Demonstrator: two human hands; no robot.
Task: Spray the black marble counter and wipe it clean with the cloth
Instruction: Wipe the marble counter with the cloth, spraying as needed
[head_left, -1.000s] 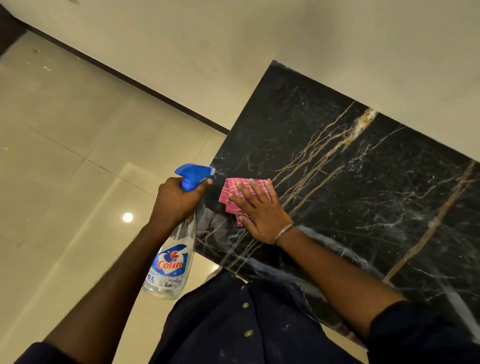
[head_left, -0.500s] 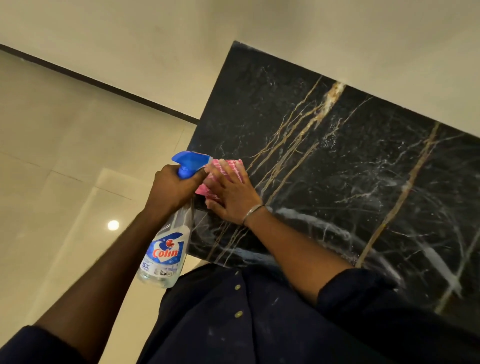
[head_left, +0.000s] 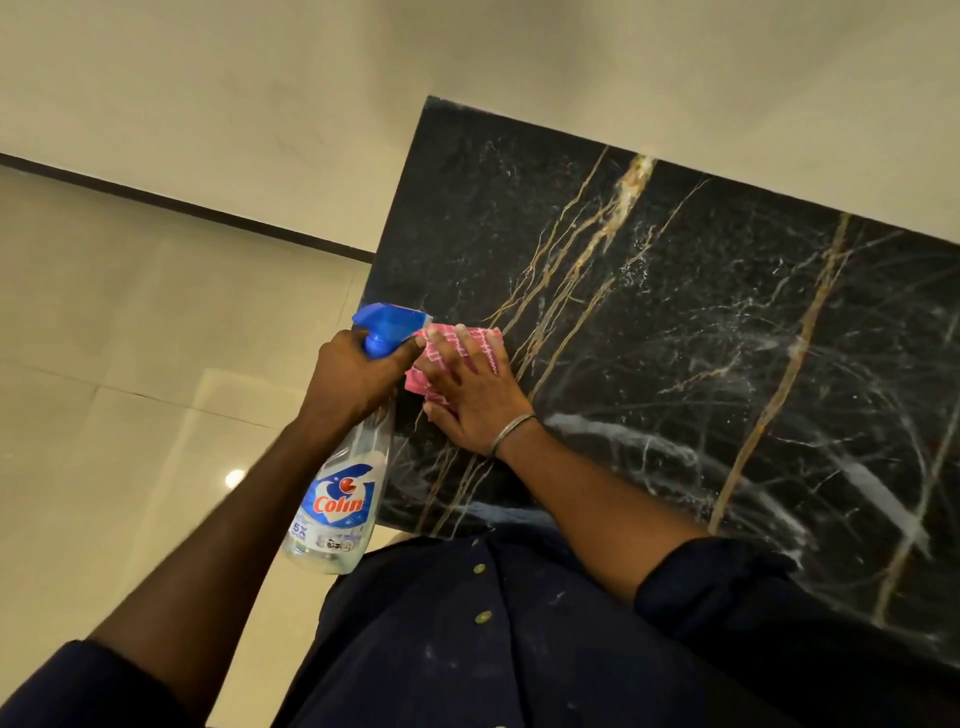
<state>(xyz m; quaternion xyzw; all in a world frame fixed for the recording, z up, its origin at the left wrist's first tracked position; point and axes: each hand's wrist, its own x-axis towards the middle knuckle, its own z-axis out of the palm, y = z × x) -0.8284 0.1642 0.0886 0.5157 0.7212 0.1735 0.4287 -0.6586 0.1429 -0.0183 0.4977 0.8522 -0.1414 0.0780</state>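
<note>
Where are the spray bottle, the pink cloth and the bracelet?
spray bottle (head_left: 337, 504): head view, on its label.
pink cloth (head_left: 488, 345): head view, on its far corner.
bracelet (head_left: 511, 431): head view, on the metal band.

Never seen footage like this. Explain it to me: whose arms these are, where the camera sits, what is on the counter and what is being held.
There is no machine here. These are a person's two bare arms, filmed by a single camera worn on the head and looking down, so this is the only view. The left hand grips a clear spray bottle with a blue trigger, beside the counter's edge. The right hand presses a pink checked cloth flat on the black marble counter. Pale streaks show on the marble.
</note>
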